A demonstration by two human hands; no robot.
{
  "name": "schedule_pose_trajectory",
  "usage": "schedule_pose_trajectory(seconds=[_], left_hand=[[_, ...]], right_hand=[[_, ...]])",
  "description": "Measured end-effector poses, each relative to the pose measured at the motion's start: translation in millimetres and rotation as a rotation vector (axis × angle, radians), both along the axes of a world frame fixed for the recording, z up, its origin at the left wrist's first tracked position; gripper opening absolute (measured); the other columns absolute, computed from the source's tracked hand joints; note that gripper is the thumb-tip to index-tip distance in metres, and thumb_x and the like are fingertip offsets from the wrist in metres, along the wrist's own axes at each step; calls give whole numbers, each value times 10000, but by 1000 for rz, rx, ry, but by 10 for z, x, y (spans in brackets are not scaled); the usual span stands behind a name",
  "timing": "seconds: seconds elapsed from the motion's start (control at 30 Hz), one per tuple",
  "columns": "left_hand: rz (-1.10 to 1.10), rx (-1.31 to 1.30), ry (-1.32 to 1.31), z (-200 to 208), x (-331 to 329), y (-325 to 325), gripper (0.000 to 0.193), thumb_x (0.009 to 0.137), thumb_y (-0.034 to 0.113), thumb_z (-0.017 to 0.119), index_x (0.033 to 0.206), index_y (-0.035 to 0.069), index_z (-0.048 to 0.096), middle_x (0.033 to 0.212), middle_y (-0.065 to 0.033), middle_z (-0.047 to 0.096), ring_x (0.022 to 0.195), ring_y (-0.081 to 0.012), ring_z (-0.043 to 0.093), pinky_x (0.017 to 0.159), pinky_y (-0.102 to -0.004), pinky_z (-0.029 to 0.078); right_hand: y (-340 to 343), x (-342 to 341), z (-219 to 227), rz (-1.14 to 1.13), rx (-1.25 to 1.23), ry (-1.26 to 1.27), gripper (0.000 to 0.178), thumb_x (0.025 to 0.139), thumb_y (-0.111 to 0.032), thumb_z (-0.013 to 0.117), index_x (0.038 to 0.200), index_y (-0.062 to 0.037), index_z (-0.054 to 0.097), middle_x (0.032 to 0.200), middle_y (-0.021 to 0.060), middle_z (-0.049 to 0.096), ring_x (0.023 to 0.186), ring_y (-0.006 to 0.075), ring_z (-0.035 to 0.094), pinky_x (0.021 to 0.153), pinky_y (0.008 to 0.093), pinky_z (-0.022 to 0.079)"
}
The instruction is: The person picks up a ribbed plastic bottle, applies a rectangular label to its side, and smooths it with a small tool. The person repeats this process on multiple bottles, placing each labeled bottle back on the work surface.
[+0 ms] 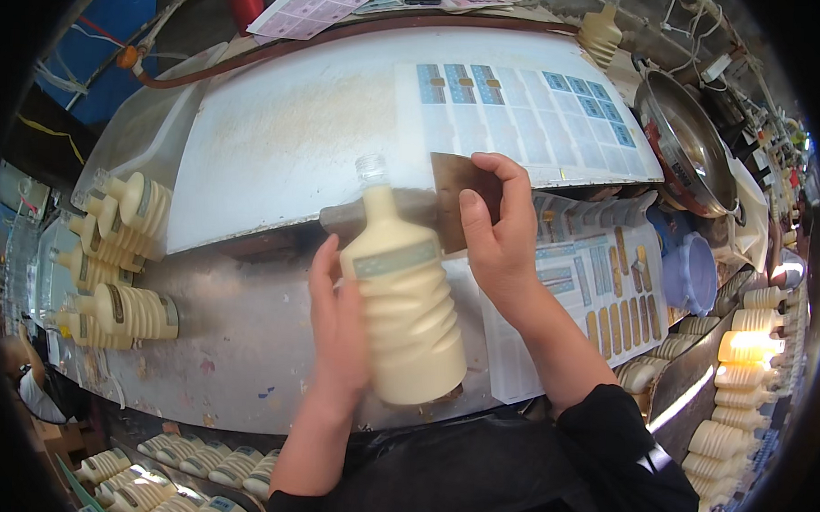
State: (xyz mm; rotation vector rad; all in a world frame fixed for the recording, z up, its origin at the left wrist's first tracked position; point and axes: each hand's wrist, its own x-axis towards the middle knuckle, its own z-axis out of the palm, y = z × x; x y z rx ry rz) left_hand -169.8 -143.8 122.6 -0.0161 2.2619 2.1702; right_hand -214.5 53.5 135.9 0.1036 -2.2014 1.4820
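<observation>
A cream ribbed bottle (415, 319) with a clear threaded neck leans slightly in front of me, its base toward my body. Across its shoulder runs a pale blue-green label strip (396, 258). My left hand (340, 321), a little blurred, grips the bottle's left side. Just right of the neck, my right hand (503, 237) pinches a thin brown flat scraper (450, 190) between thumb and fingers. Behind the bottle lies a grey rounded pad (341, 219), partly hidden by it.
A raised white board (279, 134) carries a label sheet (523, 124). More label sheets (598, 290) lie beside my right forearm. Cream bottles (137, 310) stand at the left; others fill racks (195, 456) below and at right. A metal pan (689, 144) and purple basin (689, 275) sit at right.
</observation>
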Motion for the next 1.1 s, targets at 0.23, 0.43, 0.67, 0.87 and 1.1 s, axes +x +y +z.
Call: schedule_pose_trajectory(seconds=[0.23, 0.43, 0.67, 0.87, 1.1], left_hand=[[-183, -504, 234, 7, 272, -42, 868, 868, 238, 653, 1598, -10, 253, 1512, -321, 348, 1389, -470, 392, 1171, -520, 323], [-162, -410, 218, -5, 280, -36, 905, 866, 215, 680, 1606, -9, 211, 1509, -316, 367, 1357, -476, 440, 1138, -503, 380], [-102, -503, 216, 163, 351, 110, 921, 854, 190, 733, 1581, -46, 219, 1487, -331, 392, 1328, -499, 464, 1092, -517, 420], [-132, -481, 209, 260, 331, 143, 680, 901, 290, 677, 1475, 24, 425, 1431, -260, 508, 1311, -475, 491, 1023, -527, 438], [-138, -601, 119, 298, 333, 140, 970, 844, 459, 751, 1582, 85, 247, 1558, -254, 350, 1291, -467, 536, 1037, -524, 460]], right_hand=[[-59, -13, -187, -36, 88, 0, 352, 1005, -72, 568, 1341, 4, 495, 1184, 98, 596, 1035, 150, 576, 934, 301, 480], [-129, 23, 93, 15, 18, -67, 335, 1008, -68, 557, 1331, 5, 506, 1173, 111, 608, 1045, 170, 594, 949, 317, 481], [-538, 2, 470, 65, 211, -156, 328, 998, -92, 515, 1313, -5, 503, 1189, 224, 600, 1074, 390, 615, 961, 434, 488], [-993, 26, 569, 180, 279, -223, 157, 991, -82, 453, 1120, 4, 482, 1012, 238, 574, 866, 428, 624, 804, 497, 530], [-749, 38, 635, 216, 346, -203, 199, 991, -96, 476, 1178, -29, 489, 1119, 229, 567, 970, 444, 609, 866, 516, 504]])
